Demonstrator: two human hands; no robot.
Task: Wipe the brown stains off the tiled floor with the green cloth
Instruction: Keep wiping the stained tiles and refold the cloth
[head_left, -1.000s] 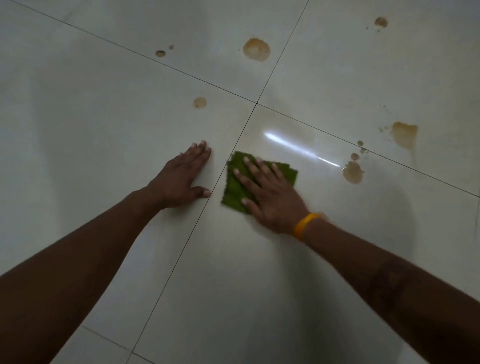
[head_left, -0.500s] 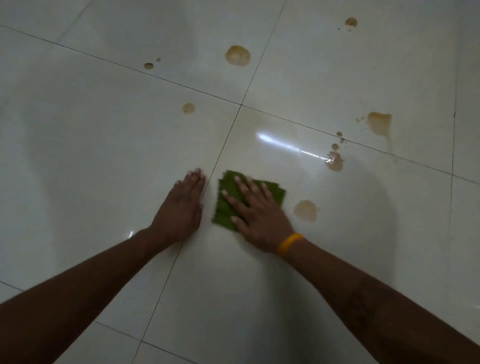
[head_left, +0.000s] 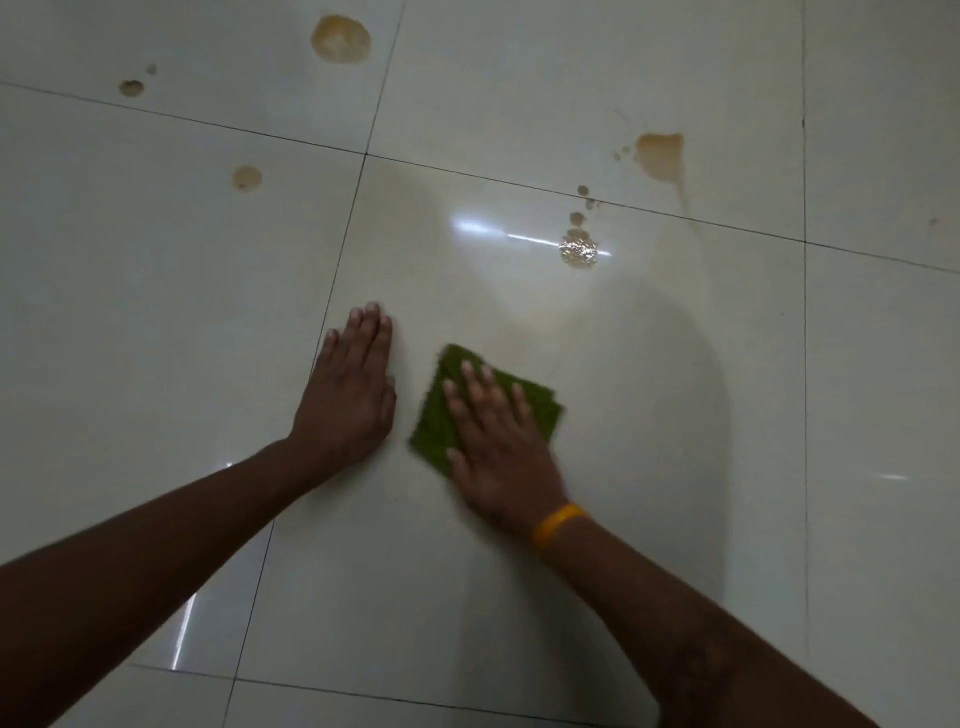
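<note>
The right hand (head_left: 498, 447), fingers flat, had rubbed the square green cloth (head_left: 470, 402) over a brown stain that was now gone from the shiny white tiled floor (head_left: 156, 312), so other brown stains (head_left: 577, 249) waited, while the flat left hand (head_left: 348, 395) rested beside it.

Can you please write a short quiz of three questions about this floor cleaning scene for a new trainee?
1. True or false: the left hand holds the green cloth.
2. Which hand presses on the cloth? A) left B) right C) both
3. Fill in: the wet stain that catches the light lies on the same ____ as the cloth.

Key:
1. False; it rests flat on the bare floor.
2. B, the right hand, fingers straight.
3. Tile.
</note>
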